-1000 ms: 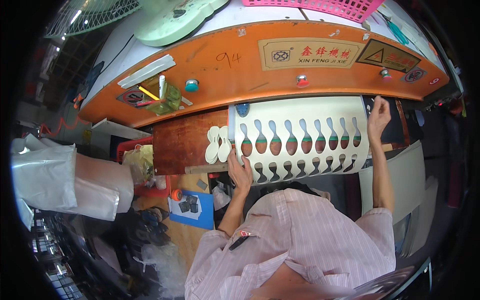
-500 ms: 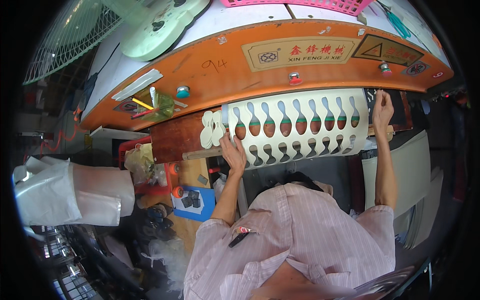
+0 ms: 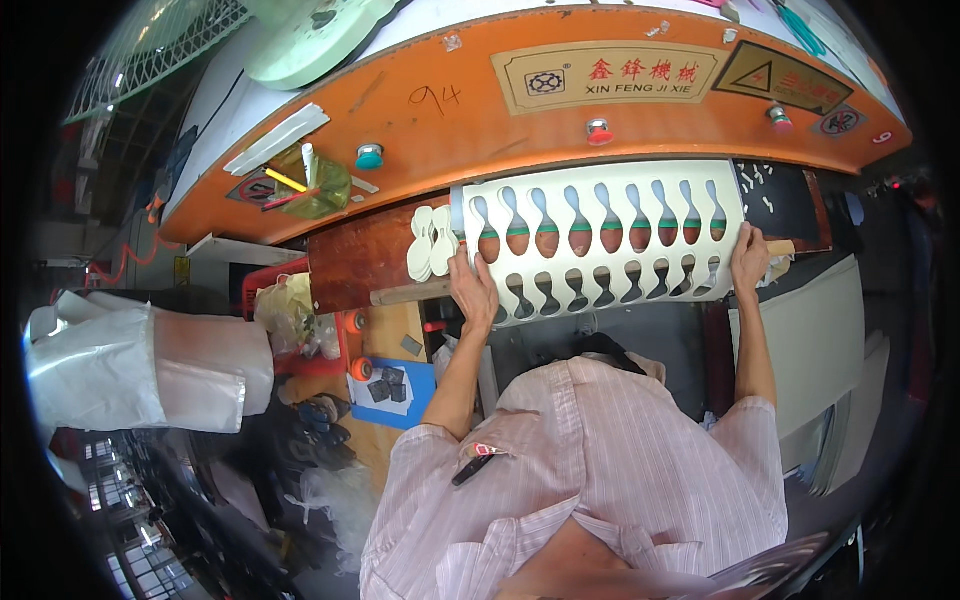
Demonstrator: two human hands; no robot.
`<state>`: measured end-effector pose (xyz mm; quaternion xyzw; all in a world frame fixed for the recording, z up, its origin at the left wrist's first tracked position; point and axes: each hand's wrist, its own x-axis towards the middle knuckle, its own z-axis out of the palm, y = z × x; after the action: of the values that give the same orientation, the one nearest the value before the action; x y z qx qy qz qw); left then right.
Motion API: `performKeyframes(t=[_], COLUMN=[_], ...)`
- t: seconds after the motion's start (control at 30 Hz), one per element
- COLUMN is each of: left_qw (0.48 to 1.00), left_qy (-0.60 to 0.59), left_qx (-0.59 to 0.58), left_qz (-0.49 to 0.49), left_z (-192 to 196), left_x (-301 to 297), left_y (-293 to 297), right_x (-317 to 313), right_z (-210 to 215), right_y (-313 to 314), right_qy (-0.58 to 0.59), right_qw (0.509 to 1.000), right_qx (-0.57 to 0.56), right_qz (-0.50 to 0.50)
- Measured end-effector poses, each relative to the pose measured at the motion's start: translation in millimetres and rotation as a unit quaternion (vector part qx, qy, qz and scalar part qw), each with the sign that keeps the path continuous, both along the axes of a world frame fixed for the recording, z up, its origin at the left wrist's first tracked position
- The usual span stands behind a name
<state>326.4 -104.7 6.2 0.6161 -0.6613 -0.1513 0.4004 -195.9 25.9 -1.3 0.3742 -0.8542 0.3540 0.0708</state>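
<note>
One white sheet (image 3: 600, 240), punched with two rows of sole-shaped holes, lies on the wooden bench (image 3: 360, 262) under the orange machine front (image 3: 480, 110). The left hand (image 3: 476, 290) grips its left edge, the right hand (image 3: 748, 262) its right edge, fingers curled over. A small stack of white cut-outs (image 3: 430, 242) sits just left. Above: one cream rectangular plate (image 3: 608, 76), one yellow triangular sign (image 3: 775, 78), two red buttons (image 3: 598, 130), one teal button (image 3: 369, 156).

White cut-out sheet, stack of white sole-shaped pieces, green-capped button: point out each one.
White cut-out sheet (image 3: 600, 240), head view, middle band between the two rows of holes.
Stack of white sole-shaped pieces (image 3: 432, 243), head view, top piece's centre.
Green-capped button (image 3: 369, 156), head view, its cap.
</note>
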Motion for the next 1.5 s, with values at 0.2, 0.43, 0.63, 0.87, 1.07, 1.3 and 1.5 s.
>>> performKeyframes(t=[0.2,0.43,0.63,0.87,1.07,1.3,1.5], left_qw=[0.999,0.993,0.970,0.954,0.945,0.947,0.965], left_qy=[0.020,-0.077,-0.026,-0.103,-0.174,-0.176,-0.123], left_qx=[0.003,-0.028,-0.020,0.063,0.113,0.109,0.051], left_qz=[-0.032,-0.088,-0.241,-0.276,-0.251,-0.244,-0.226], left_z=[-10.6,43.2,55.5,9.8,16.6,22.9,28.4], left_x=[14.8,45.8,44.5,51.3,47.7,44.5,41.1], left_y=[30.1,84.2,-38.7,-46.8,-41.2,-36.0,-26.6], right_x=[14.7,115.4,357.4,414.8,386.6,338.8,362.4], right_z=[-23.5,2.1,18.7,29.6,23.0,47.4,30.5], right_y=[22.0,-1.4,-107.2,-111.6,-117.9,-107.9,-100.1], right_qy=[0.015,0.104,-0.050,-0.113,-0.468,-0.298,-0.114], right_qw=[0.999,0.991,0.910,0.894,0.789,0.870,0.897], right_qx=[0.029,-0.087,-0.063,-0.011,-0.036,-0.005,0.017], right_qz=[-0.013,-0.013,0.407,0.433,0.396,0.393,0.427])
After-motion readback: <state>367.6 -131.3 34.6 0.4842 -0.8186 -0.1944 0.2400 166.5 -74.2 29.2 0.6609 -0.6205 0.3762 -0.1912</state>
